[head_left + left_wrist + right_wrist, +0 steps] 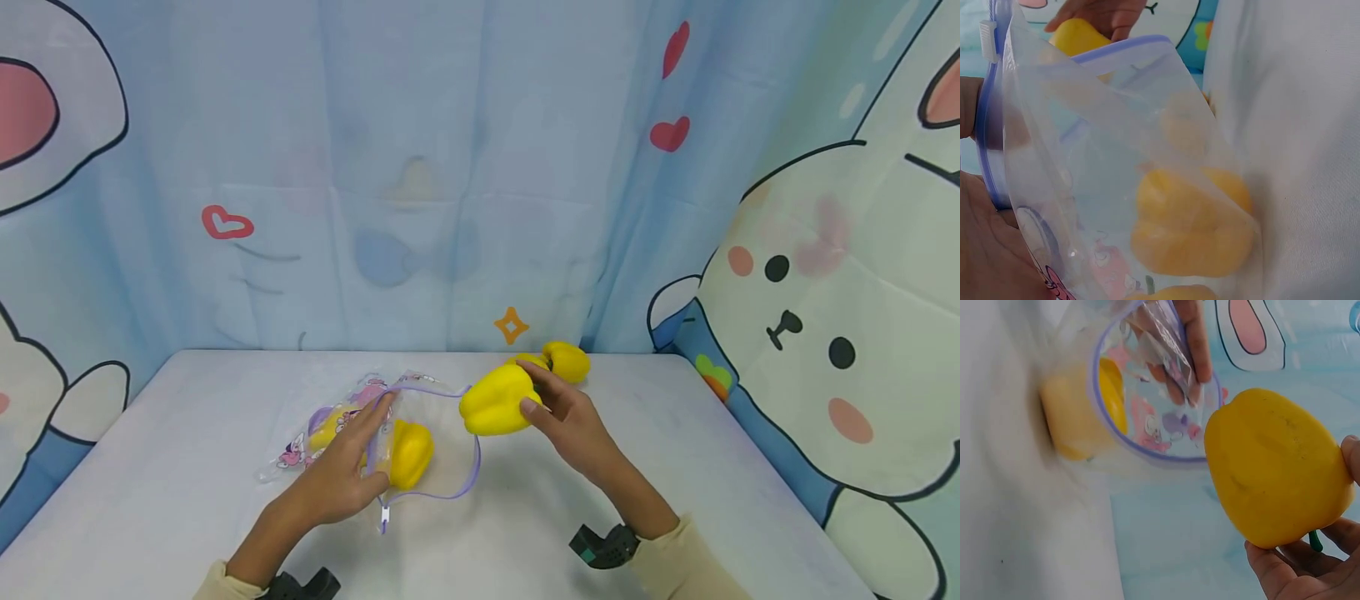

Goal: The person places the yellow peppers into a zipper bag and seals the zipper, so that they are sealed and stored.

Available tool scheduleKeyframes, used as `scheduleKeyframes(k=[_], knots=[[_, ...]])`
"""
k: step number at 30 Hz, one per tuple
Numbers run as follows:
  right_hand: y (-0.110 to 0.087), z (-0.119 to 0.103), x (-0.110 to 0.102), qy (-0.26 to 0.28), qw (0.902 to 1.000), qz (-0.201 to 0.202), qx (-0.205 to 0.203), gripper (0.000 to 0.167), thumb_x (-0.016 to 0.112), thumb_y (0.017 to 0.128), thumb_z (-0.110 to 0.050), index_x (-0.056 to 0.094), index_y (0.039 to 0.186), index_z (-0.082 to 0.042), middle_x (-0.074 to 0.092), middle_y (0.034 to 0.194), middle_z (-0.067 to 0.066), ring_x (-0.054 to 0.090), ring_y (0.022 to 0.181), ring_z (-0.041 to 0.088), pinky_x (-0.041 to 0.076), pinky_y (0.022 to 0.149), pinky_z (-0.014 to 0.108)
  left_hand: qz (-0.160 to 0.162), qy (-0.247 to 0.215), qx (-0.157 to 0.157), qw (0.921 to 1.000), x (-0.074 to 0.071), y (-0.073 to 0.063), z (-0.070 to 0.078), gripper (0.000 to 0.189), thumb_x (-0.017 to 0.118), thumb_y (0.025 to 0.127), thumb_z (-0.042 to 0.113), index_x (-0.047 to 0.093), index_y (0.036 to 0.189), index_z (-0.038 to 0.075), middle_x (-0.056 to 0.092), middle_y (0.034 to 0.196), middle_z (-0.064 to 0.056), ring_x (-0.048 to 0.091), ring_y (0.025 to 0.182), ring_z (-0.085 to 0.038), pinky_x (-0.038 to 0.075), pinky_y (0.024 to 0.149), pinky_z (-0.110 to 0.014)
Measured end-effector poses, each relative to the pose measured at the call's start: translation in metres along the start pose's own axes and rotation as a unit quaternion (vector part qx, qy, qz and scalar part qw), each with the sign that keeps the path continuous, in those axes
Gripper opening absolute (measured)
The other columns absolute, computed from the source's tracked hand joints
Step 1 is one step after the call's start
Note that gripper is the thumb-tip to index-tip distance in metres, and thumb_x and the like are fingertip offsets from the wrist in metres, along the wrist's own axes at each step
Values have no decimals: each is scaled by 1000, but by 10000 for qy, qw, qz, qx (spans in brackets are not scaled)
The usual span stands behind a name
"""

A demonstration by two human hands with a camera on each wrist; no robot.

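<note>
A clear plastic zip bag (474,477) with a purple rim and pink cartoon prints lies on its side, its mouth spread wide to the right. My left hand (330,483) holds the bag at its mouth, thumb and fingers apart along the rim. Inside rest yellow bell peppers, one (411,454) near the mouth and another (324,430) deeper in. My right hand (573,423) grips a yellow bell pepper (1275,469) by its stem end, thumb on one side and fingers on the other. That pepper is up beside the bag's mouth, its blunt end towards the opening.
More yellow bell peppers (567,362) lie at the table's back edge, partly behind the right hand. A white slider (386,514) hangs at the bag's near corner. The white table (187,467) ends at a blue cartoon curtain (420,250).
</note>
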State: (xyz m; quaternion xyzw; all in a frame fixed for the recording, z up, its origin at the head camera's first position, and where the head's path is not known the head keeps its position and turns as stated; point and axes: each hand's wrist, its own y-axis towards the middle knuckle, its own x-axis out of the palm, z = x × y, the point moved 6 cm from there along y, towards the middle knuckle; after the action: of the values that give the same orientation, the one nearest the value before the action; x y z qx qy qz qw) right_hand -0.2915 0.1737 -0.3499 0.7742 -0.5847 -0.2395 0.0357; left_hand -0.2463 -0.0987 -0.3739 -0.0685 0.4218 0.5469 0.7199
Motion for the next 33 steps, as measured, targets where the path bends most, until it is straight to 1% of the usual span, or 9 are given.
scheduleKeyframes(k=[5, 9, 15, 19, 21, 25, 27, 30, 33], knots=[[-4, -8, 14, 160, 9991, -244, -309, 53, 60, 96, -14, 42, 146, -6, 47, 143, 13, 53, 124, 30, 50, 91, 30, -6, 50, -16, 10000, 0, 0, 1, 86, 58, 77, 13, 22, 154, 2, 22, 158, -13, 23, 143, -37, 21, 109, -58], [-8, -13, 28, 401, 9952, -645, -611, 53, 58, 96, -8, 42, 146, -4, 46, 143, 14, 52, 124, 31, 50, 92, 33, -45, 92, -96, 9999, 1, 0, 0, 85, 58, 78, 14, 22, 154, 2, 22, 158, -13, 22, 143, -37, 21, 109, -58], [-13, -15, 46, 559, 9891, -1118, -778, 53, 58, 96, -5, 42, 146, -3, 45, 144, 13, 51, 123, 29, 48, 96, 33, -62, 97, -15, 9999, 2, 0, -1, 85, 58, 79, 14, 21, 154, 1, 22, 158, -14, 22, 143, -38, 21, 109, -59], [-16, -14, 54, 568, 9870, -1273, -798, 53, 59, 95, -5, 42, 146, -4, 43, 146, 15, 50, 125, 28, 45, 99, 32, -94, -17, 28, 10000, 3, 0, 0, 86, 59, 78, 13, 21, 154, 1, 22, 158, -13, 21, 144, -36, 20, 110, -58], [-17, -14, 57, 477, 9861, -1322, -883, 53, 59, 95, -5, 42, 146, -6, 44, 146, 14, 51, 125, 26, 43, 101, 32, -119, -73, 28, 9999, 3, 0, 0, 86, 60, 78, 13, 21, 154, 1, 21, 158, -13, 21, 144, -36, 20, 110, -58], [-20, -12, 66, 277, 9846, -1421, -983, 54, 60, 95, -7, 43, 146, -8, 45, 146, 6, 51, 126, 24, 41, 103, 32, -166, -113, 13, 9998, 4, 1, 1, 86, 61, 78, 13, 21, 154, 2, 21, 158, -15, 21, 144, -36, 21, 110, -57], [-21, -11, 70, 192, 9835, -1451, -1063, 55, 61, 94, -7, 43, 146, -8, 45, 146, 6, 50, 127, 24, 41, 103, 33, -187, -120, 35, 9997, 5, 1, 1, 85, 60, 79, 12, 21, 154, 1, 21, 158, -17, 21, 143, -38, 21, 110, -58], [-22, -8, 75, 199, 9814, -1547, -1121, 56, 61, 94, -6, 43, 146, -9, 44, 147, 6, 50, 127, 25, 40, 104, 34, -211, -92, 70, 9997, 6, 1, 1, 84, 59, 78, 13, 22, 153, -1, 22, 157, -18, 23, 142, -39, 22, 109, -58], [-22, -3, 80, 167, 9810, -1648, -1008, 56, 63, 94, -9, 43, 146, -10, 45, 146, 5, 51, 126, 23, 41, 104, 35, -220, -31, 126, 9997, 7, 0, 1, 84, 59, 78, 14, 24, 152, -1, 23, 157, -18, 24, 142, -39, 24, 109, -57]])
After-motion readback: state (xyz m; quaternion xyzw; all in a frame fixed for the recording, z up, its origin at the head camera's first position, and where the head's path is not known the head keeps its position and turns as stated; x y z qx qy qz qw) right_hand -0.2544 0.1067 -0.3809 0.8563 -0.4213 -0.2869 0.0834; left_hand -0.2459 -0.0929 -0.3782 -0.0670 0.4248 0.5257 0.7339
